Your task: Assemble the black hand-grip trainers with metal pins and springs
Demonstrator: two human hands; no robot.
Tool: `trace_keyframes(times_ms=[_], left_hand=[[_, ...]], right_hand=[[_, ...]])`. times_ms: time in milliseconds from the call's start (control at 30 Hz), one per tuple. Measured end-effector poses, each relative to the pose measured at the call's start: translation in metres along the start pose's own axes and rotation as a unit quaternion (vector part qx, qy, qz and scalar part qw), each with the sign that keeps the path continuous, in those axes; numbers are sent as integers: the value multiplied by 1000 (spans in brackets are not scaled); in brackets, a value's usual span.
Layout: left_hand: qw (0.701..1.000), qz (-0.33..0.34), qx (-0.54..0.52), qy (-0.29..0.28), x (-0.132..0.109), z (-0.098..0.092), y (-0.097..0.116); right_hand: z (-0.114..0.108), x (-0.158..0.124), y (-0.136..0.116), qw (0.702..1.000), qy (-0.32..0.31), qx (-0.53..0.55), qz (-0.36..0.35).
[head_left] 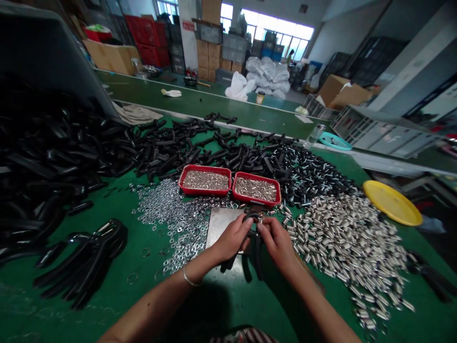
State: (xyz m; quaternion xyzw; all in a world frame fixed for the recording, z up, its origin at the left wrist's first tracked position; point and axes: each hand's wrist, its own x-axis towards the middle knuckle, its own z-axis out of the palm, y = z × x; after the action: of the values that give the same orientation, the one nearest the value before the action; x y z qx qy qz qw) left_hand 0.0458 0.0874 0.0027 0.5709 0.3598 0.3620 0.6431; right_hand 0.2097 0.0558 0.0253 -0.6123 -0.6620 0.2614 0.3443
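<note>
My left hand [233, 237] is closed around a black plier-like clamp [258, 259], its curved jaw at the top and its two handles hanging down. Beside it, my right hand [277, 240] pinches at the jaw end, where a small shiny metal part [260, 218] shows between the fingers. What kind of part it is I cannot make out. Both hands are over a flat metal plate [217, 223] on the green table. Just beyond them stand two red trays, the left tray [205, 192] and the right tray [257, 202], filled with tiny metal pieces.
Loose metal rings [160, 202] spread on the left, near finished-looking black clamps [94, 259]. Silvery cylinders [342, 233] pile up on the right, below black-ended bolts [310, 174]. Black handle parts [160, 147] heap behind. A yellow lid [392, 202] lies far right.
</note>
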Motion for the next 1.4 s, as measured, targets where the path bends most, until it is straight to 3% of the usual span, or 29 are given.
trace_keyframes(times_ms=[200, 333, 500, 700, 867, 1000, 1100, 1167, 1300, 1400], left_hand=[[992, 43, 114, 31, 2, -10, 7], [962, 73, 262, 21, 3, -21, 11], [914, 63, 393, -77, 0, -26, 20], [898, 49, 422, -119, -8, -18, 33], [891, 38, 436, -118, -6, -24, 32], [849, 29, 524, -65, 2, -47, 24], [802, 61, 594, -21, 10, -64, 20], [771, 92, 630, -3, 20, -70, 22], [751, 144, 643, 34, 63, -67, 33], [737, 145, 660, 16, 112, -56, 36]], right_hand=[[3, 5, -5, 999, 19, 31, -4], [-5, 15, -4, 995, -79, 62, -10], [-15, 15, -7, 978, -184, 96, -16], [-19, -5, -29, 982, -178, -62, 17], [-15, -2, -30, 974, -199, -112, 10], [-22, 32, -14, 963, -214, -159, -38], [-35, 75, 4, 961, -138, -226, -84], [-39, 105, 17, 936, -89, -328, -92], [-28, 149, 35, 899, -65, -424, -90], [-12, 163, 40, 888, -62, -445, -95]])
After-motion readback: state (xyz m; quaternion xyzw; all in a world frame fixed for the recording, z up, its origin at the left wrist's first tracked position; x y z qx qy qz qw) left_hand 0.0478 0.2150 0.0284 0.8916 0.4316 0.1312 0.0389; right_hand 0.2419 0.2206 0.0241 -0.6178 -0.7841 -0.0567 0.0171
